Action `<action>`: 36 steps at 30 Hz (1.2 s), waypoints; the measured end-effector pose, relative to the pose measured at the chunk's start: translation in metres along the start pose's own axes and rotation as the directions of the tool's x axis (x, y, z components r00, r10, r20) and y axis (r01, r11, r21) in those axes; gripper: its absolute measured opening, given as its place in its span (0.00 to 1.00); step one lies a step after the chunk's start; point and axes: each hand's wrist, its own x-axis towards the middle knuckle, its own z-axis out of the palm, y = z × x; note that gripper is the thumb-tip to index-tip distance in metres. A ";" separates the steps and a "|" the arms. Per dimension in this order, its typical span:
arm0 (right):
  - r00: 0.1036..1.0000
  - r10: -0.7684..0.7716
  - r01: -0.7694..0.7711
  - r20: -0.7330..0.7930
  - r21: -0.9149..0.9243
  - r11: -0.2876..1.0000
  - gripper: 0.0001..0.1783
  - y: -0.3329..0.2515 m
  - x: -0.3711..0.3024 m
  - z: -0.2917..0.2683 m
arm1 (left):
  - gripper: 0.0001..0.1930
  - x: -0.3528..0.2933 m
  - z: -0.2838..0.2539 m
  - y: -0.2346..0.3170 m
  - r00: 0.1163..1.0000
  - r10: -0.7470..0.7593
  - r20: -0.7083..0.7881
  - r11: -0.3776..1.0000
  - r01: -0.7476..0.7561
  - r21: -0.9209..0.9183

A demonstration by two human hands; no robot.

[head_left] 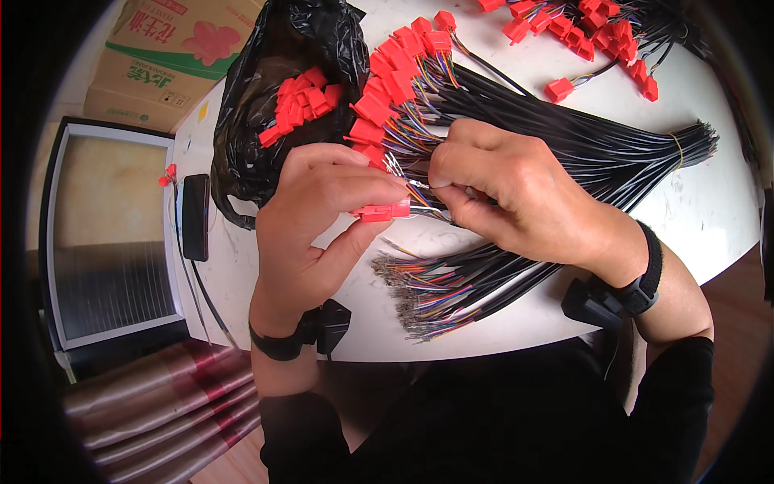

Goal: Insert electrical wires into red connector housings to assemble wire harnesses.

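Observation:
Between the thumb and fingers of my left hand is a red plastic connector housing, lying sideways. My right hand is closed in a pinch just to the right of it, on a thin wire with a pale metal tip. Its fingertips hide most of that wire. Behind both hands lies a fan of black cables whose far-left ends carry red connectors. Nearer to me rests a bundle of cables with loose coloured wire ends, tipped with small metal terminals.
A black plastic bag holding loose red connectors stands at the back left. Left of it are a phone and a cardboard box. More cables with red connectors lie at the far right of the white table.

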 end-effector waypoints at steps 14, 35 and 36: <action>0.999 0.021 -0.020 0.044 -0.024 1.000 0.07 -0.005 0.002 -0.007 | 0.13 -0.010 0.022 -0.020 0.923 -0.349 0.164 0.628 0.361 -0.690; 0.999 -0.053 0.052 -0.002 -0.096 0.994 0.07 -0.004 -0.001 -0.003 | 0.14 -0.007 0.020 -0.018 0.887 -0.387 0.253 0.511 0.434 -0.742; 0.998 -0.068 0.066 -0.013 -0.107 0.992 0.07 -0.005 -0.001 -0.002 | 0.14 -0.008 0.020 -0.018 0.887 -0.388 0.250 0.511 0.433 -0.743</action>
